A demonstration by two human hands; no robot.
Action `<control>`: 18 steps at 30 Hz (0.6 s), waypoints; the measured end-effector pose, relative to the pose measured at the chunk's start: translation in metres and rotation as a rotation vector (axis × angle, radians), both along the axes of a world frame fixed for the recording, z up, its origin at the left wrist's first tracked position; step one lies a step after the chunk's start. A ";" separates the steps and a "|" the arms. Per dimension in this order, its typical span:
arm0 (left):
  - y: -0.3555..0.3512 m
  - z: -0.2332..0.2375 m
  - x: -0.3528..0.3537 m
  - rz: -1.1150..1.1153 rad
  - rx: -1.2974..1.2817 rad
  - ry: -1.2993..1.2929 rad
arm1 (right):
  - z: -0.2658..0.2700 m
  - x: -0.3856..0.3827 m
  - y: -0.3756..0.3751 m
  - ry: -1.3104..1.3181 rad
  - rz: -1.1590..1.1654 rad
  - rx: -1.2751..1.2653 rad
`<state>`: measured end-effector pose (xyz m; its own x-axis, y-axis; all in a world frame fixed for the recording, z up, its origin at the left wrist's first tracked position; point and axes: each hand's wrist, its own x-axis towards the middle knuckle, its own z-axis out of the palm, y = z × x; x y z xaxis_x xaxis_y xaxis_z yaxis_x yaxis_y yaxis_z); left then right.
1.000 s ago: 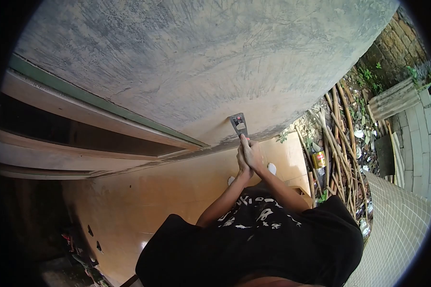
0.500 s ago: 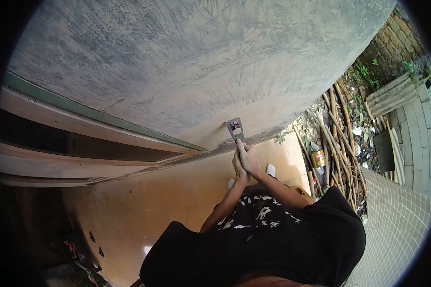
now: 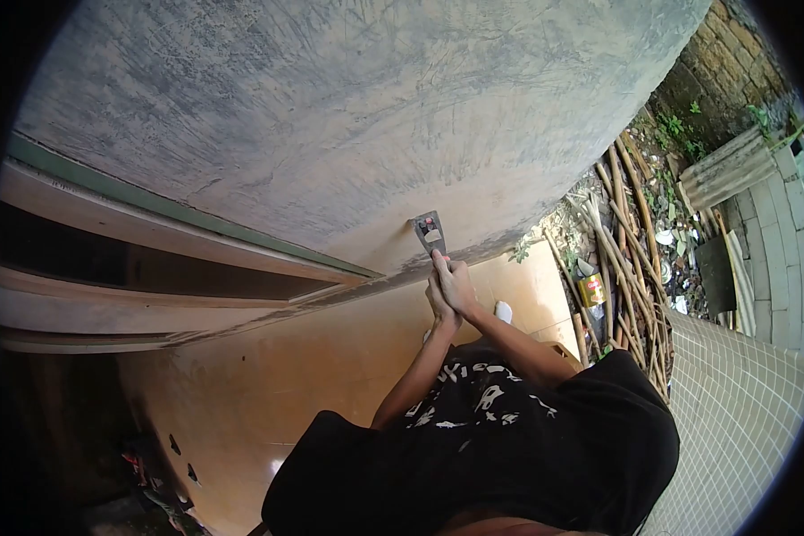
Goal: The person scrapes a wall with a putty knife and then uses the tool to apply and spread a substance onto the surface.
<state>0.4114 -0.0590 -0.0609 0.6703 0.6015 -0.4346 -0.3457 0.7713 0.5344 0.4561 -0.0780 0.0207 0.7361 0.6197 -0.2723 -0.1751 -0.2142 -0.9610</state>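
A flat scraper (image 3: 430,234) with a grey blade and a pale patch on it rests against, or very near, the grey, scratched wall (image 3: 348,134), low down near the floor. My right hand (image 3: 458,288) is closed round its handle, with a finger stretched along it towards the blade. Pressed close beside it, my left hand (image 3: 440,306) also wraps the handle from the left. Most of the handle is hidden by my fingers.
A window or door frame with a green edge (image 3: 196,217) runs along the wall at left. Glossy tiles (image 3: 313,384) lie underfoot. Bamboo poles (image 3: 639,259), a yellow tin (image 3: 591,290) and rubble lie to the right, beside a corrugated sheet (image 3: 728,174).
The scraper and both hands have shifted slightly left and up in view. The view itself has also moved a little. The grip looks the same.
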 end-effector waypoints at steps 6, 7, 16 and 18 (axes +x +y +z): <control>0.003 -0.020 0.008 0.054 -0.019 0.072 | -0.048 0.009 0.003 -0.066 0.043 -0.078; 0.007 -0.033 0.011 0.097 -0.036 0.101 | -0.047 0.010 0.005 -0.052 0.022 -0.075; 0.025 -0.131 0.003 0.027 -0.477 -0.740 | -0.044 0.007 0.000 -0.076 0.038 -0.033; -0.023 -0.045 -0.003 0.069 -0.234 -0.381 | -0.045 0.004 -0.002 -0.108 0.043 -0.054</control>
<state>0.4087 -0.0822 -0.1059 0.7704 0.5657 -0.2941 -0.5392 0.8242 0.1728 0.4603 -0.0804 -0.0246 0.7364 0.6376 -0.2263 -0.0605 -0.2710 -0.9607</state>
